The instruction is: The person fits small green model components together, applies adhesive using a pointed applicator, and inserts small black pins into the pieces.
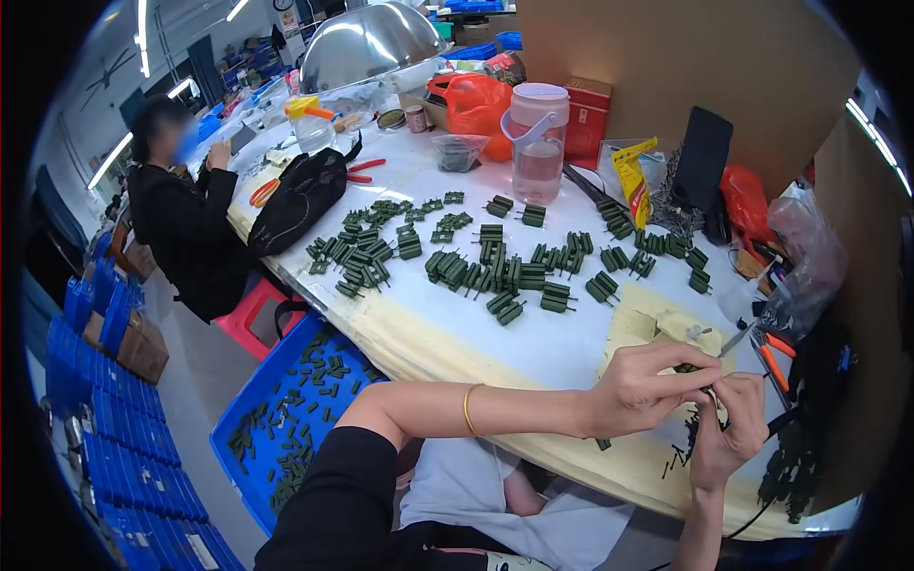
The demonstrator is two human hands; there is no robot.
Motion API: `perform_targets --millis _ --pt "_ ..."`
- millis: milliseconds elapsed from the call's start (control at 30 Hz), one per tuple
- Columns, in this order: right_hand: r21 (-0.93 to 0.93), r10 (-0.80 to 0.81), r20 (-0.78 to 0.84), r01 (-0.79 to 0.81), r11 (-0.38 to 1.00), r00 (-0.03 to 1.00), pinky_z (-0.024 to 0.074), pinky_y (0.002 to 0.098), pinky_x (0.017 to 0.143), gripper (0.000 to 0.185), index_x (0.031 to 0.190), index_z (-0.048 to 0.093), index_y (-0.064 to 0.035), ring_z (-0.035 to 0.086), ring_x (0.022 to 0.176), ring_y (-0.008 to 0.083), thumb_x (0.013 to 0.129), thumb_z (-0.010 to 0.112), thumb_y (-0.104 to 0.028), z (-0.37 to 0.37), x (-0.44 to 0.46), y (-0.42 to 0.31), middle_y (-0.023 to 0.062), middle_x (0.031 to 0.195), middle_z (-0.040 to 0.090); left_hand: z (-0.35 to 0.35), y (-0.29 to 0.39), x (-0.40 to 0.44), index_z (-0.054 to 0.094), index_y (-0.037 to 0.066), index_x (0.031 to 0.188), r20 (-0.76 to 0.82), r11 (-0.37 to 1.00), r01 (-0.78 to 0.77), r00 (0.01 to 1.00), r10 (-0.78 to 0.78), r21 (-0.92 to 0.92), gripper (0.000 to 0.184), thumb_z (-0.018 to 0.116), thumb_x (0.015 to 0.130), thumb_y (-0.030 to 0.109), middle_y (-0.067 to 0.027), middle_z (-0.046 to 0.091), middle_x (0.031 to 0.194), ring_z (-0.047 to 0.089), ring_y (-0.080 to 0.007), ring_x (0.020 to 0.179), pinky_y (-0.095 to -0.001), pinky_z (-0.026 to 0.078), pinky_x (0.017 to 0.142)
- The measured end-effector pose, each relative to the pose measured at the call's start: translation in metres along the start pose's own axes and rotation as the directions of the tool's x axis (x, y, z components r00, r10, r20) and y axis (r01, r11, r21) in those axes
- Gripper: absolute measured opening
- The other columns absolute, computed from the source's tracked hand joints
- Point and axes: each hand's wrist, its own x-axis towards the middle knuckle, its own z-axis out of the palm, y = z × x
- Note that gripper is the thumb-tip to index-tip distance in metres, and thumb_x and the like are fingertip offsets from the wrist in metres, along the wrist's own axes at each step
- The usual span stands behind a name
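At the right side of the table, my left hand and my right hand meet, fingertips pinched together around a small dark green part. Most of that part is hidden by the fingers. Small dark pins lie on the table just beneath the hands. Beyond them, groups of green blocks with thin pins sticking out are spread over the white table. Orange-handled pliers rest right of my right hand.
A blue bin of green pieces stands at the table's left edge. Farther back are a pink-lidded jug, a black bag and a red box. A person sits at the far left.
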Motion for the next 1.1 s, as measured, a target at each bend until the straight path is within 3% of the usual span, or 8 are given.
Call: perform_targets --millis 1100 --pt "-0.081 0.03 -0.164 -0.044 0.996 0.986 0.0446 0.0303 0.067 0.034 0.092 0.07 -0.0012 0.052 0.075 0.0212 0.062 0.065 0.015 0.014 -0.009 -0.015 0.0054 0.08 0.062 0.002 0.006 0.006 0.071 0.002 0.106 -0.047 0.998 -0.069 0.997 0.069 0.007 0.041 0.068 0.067 -0.01 -0.0107 0.068 0.108 0.064 -0.0219 0.084 -0.0278 0.053 0.069"
